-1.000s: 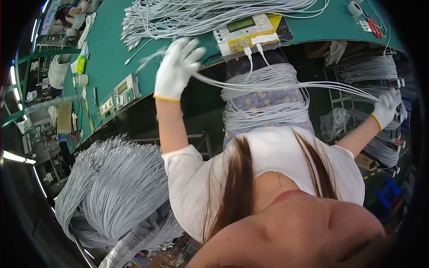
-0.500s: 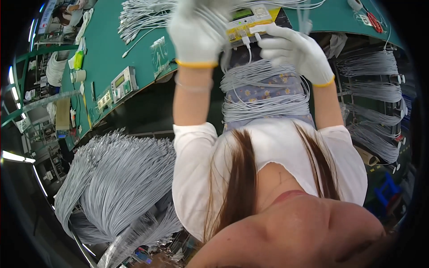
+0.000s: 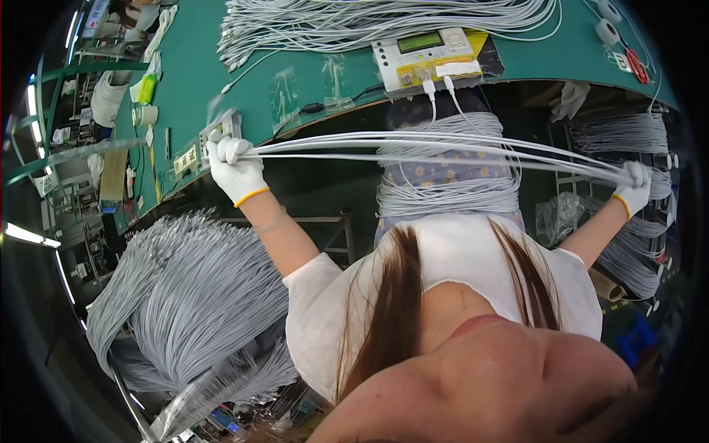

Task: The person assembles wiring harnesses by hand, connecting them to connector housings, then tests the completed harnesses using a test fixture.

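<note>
Several white cables (image 3: pixel 443 145) stretch nearly straight across in front of my body, held at both ends. My left hand (image 3: pixel 235 164), in a white glove with a yellow cuff, is closed round their left end beside the table edge. Far to the right, my right hand (image 3: pixel 634 189), gloved the same way, grips the other end; its fingers are slightly blurred. Behind the cables, a cable tester (image 3: pixel 428 59) with a small screen sits at the table's edge, two white plugs in its front. Coils of white cable (image 3: pixel 447 196) lie across my lap.
A pile of white cables (image 3: pixel 391 22) lies on the green table (image 3: pixel 310 70). A second device (image 3: pixel 221 133) is by my left hand. A large grey cable bundle (image 3: pixel 199 303) hangs at lower left. Red scissors (image 3: pixel 635 65) lie far right, above racked cable hanks (image 3: pixel 620 134).
My hands have moved far apart, left hand to the left and down, right hand to the right and down. The cables are now stretched between them.
</note>
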Tool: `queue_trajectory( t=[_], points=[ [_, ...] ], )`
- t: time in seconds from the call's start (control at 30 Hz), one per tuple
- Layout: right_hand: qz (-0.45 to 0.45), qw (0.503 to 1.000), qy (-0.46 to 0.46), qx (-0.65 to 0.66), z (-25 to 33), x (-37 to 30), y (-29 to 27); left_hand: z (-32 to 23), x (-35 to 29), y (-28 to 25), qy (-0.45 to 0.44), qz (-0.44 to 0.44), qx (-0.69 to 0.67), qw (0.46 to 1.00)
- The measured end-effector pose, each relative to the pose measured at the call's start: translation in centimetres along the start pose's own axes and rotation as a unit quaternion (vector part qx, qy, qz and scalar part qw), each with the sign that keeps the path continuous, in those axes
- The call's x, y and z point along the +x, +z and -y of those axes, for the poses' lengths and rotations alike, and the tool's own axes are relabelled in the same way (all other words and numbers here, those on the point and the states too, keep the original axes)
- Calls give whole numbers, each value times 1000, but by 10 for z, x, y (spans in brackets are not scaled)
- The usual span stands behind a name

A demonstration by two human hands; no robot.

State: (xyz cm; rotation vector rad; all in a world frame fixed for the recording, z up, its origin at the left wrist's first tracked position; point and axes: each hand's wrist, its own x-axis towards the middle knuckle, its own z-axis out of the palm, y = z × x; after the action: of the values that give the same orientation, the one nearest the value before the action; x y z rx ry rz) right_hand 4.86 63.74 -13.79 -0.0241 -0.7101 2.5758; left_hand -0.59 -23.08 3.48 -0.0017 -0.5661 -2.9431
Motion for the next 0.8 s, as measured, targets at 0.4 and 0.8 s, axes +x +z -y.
queue_trajectory(
  t=[0.4, 0.8],
  points=[
    [70, 960, -12, -271, -164, -45, 264, 163, 105, 86, -110, 37, 409, 905],
    [91, 936, 313, 133, -248, -82, 356, 190, -36, 136, -154, 113, 222, 956]
  ],
)
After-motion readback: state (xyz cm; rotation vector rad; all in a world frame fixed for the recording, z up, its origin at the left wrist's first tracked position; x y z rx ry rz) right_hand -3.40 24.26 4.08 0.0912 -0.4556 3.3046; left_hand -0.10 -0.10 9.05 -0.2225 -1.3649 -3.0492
